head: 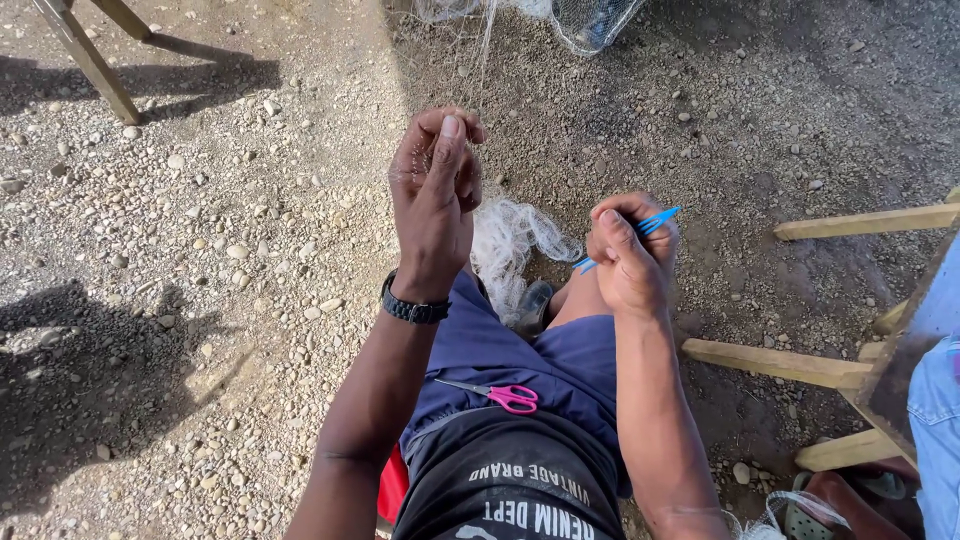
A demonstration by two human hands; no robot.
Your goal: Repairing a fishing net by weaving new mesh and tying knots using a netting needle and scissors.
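The thin white net (515, 240) hangs between the knees — the left hand (435, 195) pinches its strands up high, the right hand (630, 255) grips a blue needle (640, 228). Pink scissors (500, 395) rest on the blue shorts (520, 350), above gravel (200, 250).

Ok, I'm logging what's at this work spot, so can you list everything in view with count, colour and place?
fishing net: one, whitish and fine, bunched between the hands and running up to the top edge
netting needle: one, blue, in the right hand
scissors: one pair, pink handles, lying on the lap
shorts: one pair, dark blue, on the thighs
wristwatch: one, black, on the left wrist
wooden frame pieces: several, pale, at right
wooden legs: two, top left
gravel ground: grey-brown, all around
left hand: fingers pinching the net strands
right hand: closed on the needle
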